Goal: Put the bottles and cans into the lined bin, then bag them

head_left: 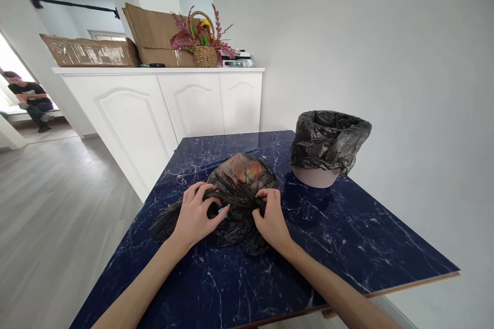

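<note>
A filled black garbage bag (pixel 247 169) lies on the blue marbled table (pixel 309 231), with reddish-orange contents showing through its thin plastic. Its gathered neck and loose folds spread toward me. My left hand (pixel 196 211) has its fingers curled on the bunched plastic at the left of the neck. A small turquoise bit shows by its thumb. Closed on the plastic at the right side of the neck is my right hand (pixel 271 217). Whatever lies under the folds is hidden.
At the table's right back stands a pale trash bin (pixel 316 177) lined with a black bag (pixel 328 144). Behind is a white cabinet (pixel 196 97) bearing cardboard boxes (pixel 92 52) and a flower basket (pixel 206 55). A person (pixel 29 97) sits far left.
</note>
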A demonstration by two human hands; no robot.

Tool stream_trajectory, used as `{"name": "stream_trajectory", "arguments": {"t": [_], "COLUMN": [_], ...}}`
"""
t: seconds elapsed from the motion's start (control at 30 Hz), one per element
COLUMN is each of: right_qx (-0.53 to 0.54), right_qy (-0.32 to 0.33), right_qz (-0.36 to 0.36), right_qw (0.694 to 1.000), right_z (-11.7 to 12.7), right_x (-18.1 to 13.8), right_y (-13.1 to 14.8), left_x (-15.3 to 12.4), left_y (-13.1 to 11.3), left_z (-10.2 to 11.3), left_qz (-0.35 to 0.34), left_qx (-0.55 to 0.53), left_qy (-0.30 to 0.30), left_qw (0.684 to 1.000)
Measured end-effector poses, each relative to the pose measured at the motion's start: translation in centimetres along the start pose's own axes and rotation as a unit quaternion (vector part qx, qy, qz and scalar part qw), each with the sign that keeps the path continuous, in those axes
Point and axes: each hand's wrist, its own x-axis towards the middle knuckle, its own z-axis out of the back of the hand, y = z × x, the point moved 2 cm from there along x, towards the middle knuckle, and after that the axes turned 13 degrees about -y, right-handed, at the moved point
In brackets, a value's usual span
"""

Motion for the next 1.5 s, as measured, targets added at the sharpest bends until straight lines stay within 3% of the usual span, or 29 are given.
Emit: {"name": "stream_trajectory", "arguments": {"t": [0.37, 0.7, 0.83, 0.93, 1.0, 1.1, 1.17, 1.5], "right_qx": [0.028, 0.047, 0.055, 0.061, 0.063, 0.066, 0.067, 0.059], "right_qy": [-0.053, -0.078, -0.071, -0.070, -0.071, -0.071, -0.070, -0.063], "right_qz": [-0.029, -0.049, -0.056, -0.058, -0.058, -0.052, -0.048, -0.045], "right_qw": [0.998, 0.995, 0.994, 0.994, 0.994, 0.994, 0.994, 0.995], "right_z": [0.2, 0.8, 0.9, 0.9, 0.9, 0.9, 0.9, 0.7], "right_x": [0.5, 0.7, 0.6, 0.5, 0.5, 0.4, 0.4, 0.4], "right_y": [-1.1, -1.3, -1.3, -1.2, -1.2, -1.1, -1.0, -1.0], "left_x": [-0.6, 1.4, 3.1, 5.2, 6.8, 8.6, 9.0, 4.7], "left_y": [-2.3, -3.9, -4.8, -5.8, -6.0, -4.6, -2.5, 9.9], "left_z": [0.7, 7.1, 10.5, 12.9, 14.4, 15.8, 15.8, 10.7], "left_qz": [-0.037, -0.027, 0.055, 0.161, 0.182, 0.157, 0.145, 0.284], "left_qx": [0.030, 0.018, -0.063, -0.153, -0.179, -0.164, -0.147, -0.015], "left_qy": [0.008, -0.084, -0.141, -0.222, -0.292, -0.360, -0.372, -0.260], "left_qw": [0.999, 0.996, 0.986, 0.949, 0.922, 0.905, 0.905, 0.923]}}
